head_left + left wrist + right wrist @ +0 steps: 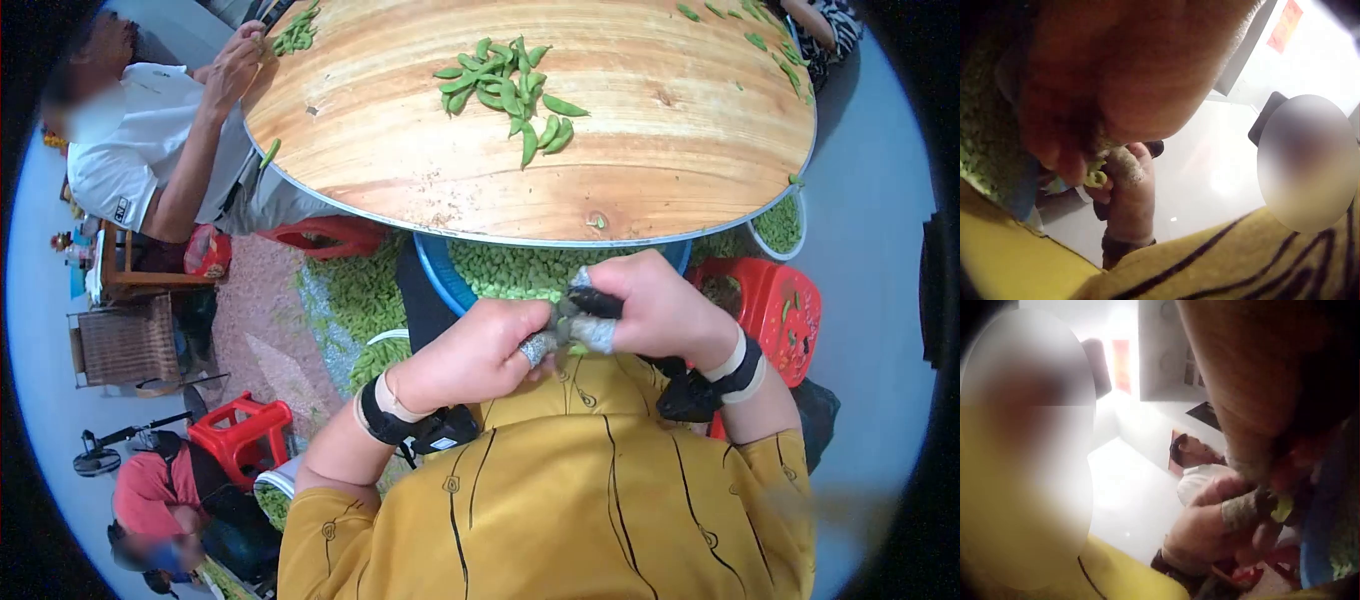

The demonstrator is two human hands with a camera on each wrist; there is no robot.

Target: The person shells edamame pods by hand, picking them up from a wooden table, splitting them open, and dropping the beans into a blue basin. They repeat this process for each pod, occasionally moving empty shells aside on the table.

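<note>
My left hand [480,350] and right hand [665,305] meet at the fingertips just in front of the blue basin [440,275]. Between them they pinch a green bean pod, seen as a crumpled yellow-green piece [1096,175] in the left wrist view and a bright pod piece [1282,507] in the right wrist view. Grey wrapping covers some fingers of both hands, and the right hand also has something black around a finger. Shelled green beans [500,265] fill the basin, which sits partly under the table edge. The fingers hide much of the pod.
A pile of bean pods [505,85] lies on the round wooden table [380,150]. Red stools [785,320] stand at my sides, and pods cover the floor [370,295] at left. One person [150,150] sits at the table's left, another [165,480] lower left.
</note>
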